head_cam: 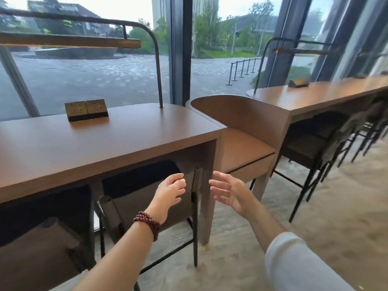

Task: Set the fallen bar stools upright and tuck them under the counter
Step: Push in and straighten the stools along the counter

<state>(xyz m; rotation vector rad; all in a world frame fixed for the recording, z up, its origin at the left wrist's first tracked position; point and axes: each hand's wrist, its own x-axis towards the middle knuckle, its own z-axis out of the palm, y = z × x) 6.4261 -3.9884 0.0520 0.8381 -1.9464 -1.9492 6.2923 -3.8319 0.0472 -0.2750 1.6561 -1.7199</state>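
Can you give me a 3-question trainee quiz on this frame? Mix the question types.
1. True or false: the left hand is gripping the bar stool.
2. Multiple choice: the socket block on the counter stands
A. left of the lamp post
B. right of it
C. on the floor
3. Fill in: the left wrist wears a dark red beaded ____.

Key
1. False: both the left and the right hand are open and hold nothing.
2. A
3. bracelet
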